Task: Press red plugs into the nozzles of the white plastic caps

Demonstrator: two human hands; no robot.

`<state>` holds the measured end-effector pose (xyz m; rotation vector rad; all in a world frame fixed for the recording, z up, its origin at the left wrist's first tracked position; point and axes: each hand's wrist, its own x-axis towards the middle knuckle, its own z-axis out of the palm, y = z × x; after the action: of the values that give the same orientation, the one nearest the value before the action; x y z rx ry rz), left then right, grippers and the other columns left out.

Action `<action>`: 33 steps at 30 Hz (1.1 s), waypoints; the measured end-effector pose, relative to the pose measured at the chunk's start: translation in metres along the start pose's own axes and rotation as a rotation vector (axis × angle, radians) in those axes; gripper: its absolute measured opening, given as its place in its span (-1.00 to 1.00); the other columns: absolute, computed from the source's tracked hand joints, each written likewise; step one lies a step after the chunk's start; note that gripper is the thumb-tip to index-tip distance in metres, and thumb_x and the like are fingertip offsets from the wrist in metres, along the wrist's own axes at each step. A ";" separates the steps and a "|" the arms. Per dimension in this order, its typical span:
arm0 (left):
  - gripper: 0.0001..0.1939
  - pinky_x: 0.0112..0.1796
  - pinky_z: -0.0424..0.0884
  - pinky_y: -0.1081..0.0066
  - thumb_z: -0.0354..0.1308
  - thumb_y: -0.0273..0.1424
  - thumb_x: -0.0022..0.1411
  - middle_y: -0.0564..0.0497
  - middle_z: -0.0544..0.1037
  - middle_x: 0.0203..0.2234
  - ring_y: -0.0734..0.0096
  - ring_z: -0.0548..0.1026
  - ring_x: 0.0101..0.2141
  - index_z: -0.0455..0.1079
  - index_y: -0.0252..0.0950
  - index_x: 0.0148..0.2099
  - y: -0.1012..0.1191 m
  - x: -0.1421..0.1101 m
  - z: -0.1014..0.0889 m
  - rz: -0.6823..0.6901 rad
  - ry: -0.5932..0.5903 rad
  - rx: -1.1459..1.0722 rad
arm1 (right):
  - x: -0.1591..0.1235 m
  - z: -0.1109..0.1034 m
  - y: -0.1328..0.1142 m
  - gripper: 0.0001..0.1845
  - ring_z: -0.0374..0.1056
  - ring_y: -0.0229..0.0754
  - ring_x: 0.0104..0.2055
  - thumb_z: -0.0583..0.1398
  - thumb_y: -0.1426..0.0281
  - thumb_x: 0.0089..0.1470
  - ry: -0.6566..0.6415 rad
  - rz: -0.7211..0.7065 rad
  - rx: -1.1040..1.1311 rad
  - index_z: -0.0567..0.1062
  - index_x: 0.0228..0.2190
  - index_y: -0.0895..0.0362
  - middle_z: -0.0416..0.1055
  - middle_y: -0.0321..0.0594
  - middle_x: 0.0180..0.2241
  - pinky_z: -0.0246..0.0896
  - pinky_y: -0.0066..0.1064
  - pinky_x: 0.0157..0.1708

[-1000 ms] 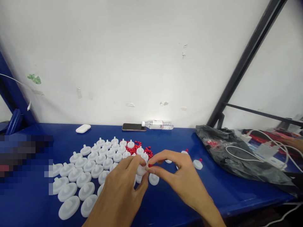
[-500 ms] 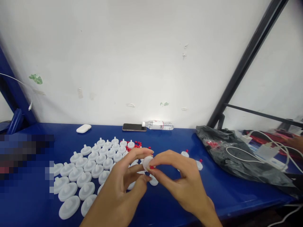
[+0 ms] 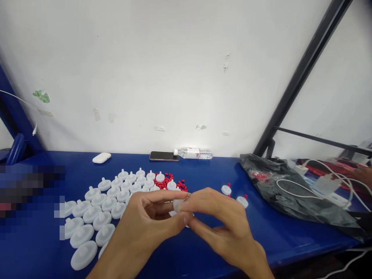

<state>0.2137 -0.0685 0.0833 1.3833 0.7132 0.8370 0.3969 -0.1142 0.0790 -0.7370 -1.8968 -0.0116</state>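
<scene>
Between my hands is a white plastic disc (image 3: 176,205), mostly covered by the fingers. My left hand (image 3: 142,226) is closed on it, thumb below and fingers along the far side. My right hand (image 3: 228,226) pinches at its right side, thumb and forefinger pressed together; a small red cap showed in this pinch earlier and is now hidden. To the left stand several rows of like white discs (image 3: 101,220), each with a short stem upward. Behind my hands lies a pile of small red caps (image 3: 164,183). At right, white discs (image 3: 226,190) bear red caps on their stems.
A phone (image 3: 164,156), a water bottle (image 3: 200,153) and a white case (image 3: 101,157) lie along the wall on the blue table (image 3: 215,170). At right are a dark plastic bag (image 3: 290,193) and white cables (image 3: 299,192). Another person's hand (image 3: 364,175) shows at the right edge.
My left thumb has moved up and right to press against the disc beside my right fingers. The red cap in the right pinch has gone out of sight.
</scene>
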 end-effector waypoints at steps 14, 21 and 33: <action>-0.71 -0.07 0.53 -0.01 0.02 -0.35 0.42 -0.07 0.64 -0.19 0.05 0.58 -0.10 0.58 -0.18 -0.04 -0.036 0.009 0.003 0.332 0.152 1.056 | -0.008 -0.050 0.027 -0.90 0.52 -0.15 -0.24 0.31 0.45 0.21 -0.462 0.788 -0.311 0.63 -0.34 0.01 0.62 -0.37 -0.31 0.30 -0.34 -0.18; -0.70 -0.13 0.60 0.05 0.15 -0.46 0.34 -0.19 0.62 -0.25 -0.01 0.58 -0.16 0.54 -0.40 0.08 -0.073 0.008 0.036 0.640 0.193 1.547 | -0.013 -0.038 0.039 -0.88 0.46 -0.04 0.00 0.30 0.42 0.26 -0.401 0.685 -0.462 0.64 -0.17 0.01 0.62 -0.27 -0.10 0.19 -0.22 0.05; -0.65 -0.31 0.59 0.27 -0.05 -0.68 0.23 -0.11 0.64 -0.21 0.13 0.63 -0.24 0.47 -0.28 -0.08 -0.074 -0.008 0.039 0.504 -0.010 1.466 | -0.011 0.004 0.043 -0.83 0.47 -0.08 -0.15 0.24 0.47 0.32 -0.613 0.510 -0.398 0.64 -0.31 0.10 0.61 -0.21 -0.26 0.21 -0.24 -0.04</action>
<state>0.2486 -0.0968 0.0122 2.9601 1.0388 0.6293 0.4178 -0.0834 0.0546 -1.6274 -2.2437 0.1813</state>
